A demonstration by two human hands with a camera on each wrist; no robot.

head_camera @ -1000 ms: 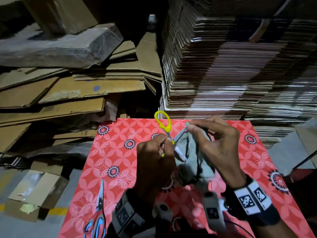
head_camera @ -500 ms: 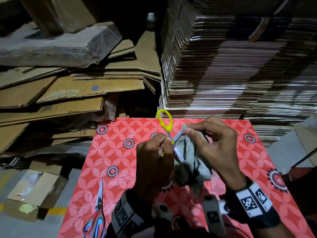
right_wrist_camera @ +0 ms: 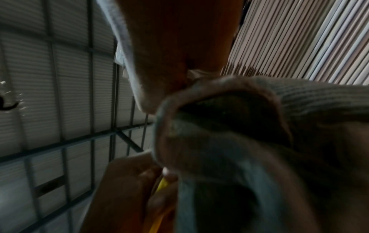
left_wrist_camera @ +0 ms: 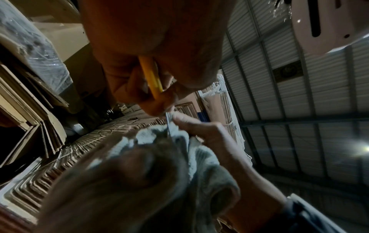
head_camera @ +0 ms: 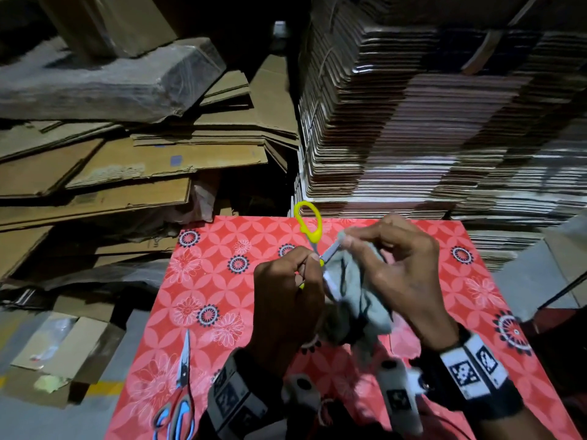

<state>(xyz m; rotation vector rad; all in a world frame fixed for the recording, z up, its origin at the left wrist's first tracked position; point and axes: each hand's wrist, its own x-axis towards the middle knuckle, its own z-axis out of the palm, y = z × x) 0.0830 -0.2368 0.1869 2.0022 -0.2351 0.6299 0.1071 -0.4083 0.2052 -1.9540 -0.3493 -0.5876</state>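
Observation:
Over a red flowered mat (head_camera: 206,281) my left hand (head_camera: 286,293) grips small yellow-handled scissors (head_camera: 309,222) by one handle, and the other yellow loop sticks up free. My right hand (head_camera: 400,268) holds a grey cloth (head_camera: 355,290) and pinches it round the scissors' blade with fingertips (head_camera: 347,239). In the left wrist view the yellow handle (left_wrist_camera: 151,77) runs between my curled fingers, and the cloth (left_wrist_camera: 179,157) wraps the blade (left_wrist_camera: 168,124) just below. In the right wrist view the cloth (right_wrist_camera: 249,141) fills the frame, blurred, with the yellow handle (right_wrist_camera: 161,184) beneath it.
A second pair of scissors (head_camera: 179,401), blue and grey handled, lies shut on the mat's near left. Tall stacks of flat cardboard (head_camera: 428,128) rise right behind the mat. Loose cardboard sheets (head_camera: 111,173) pile up at the left. Grey floor (head_camera: 530,277) shows to the right.
The hands stay together over the mat. My right fingers with the cloth have shifted slightly along the blade; the scissors and left hand barely moved.

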